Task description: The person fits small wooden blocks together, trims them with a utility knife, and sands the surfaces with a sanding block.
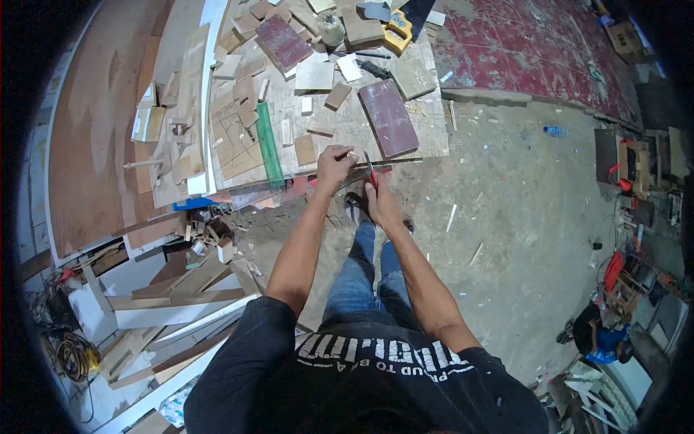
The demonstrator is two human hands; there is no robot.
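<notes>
At the near edge of the workbench [426, 137], my left hand [335, 169] is closed, pinching a small light piece of wood [352, 156] at its fingertips. My right hand [383, 202] grips a red-handled knife [372, 176], its thin blade pointing up and away from me, just right of the wood piece. Beyond my hands lie a dark red sanding block [388, 118], a square tan wood block [306, 150] and a smaller block [320, 129]. Left of them, a green transparent ruler [267, 141] reaches the bench edge.
Farther back on the bench are another dark red block [283, 42], many wood offcuts and a yellow-handled saw [397, 32]. Long boards [101, 130] stretch along the left, with scrap wood [173, 304] below. A person [600, 334] is low at the right.
</notes>
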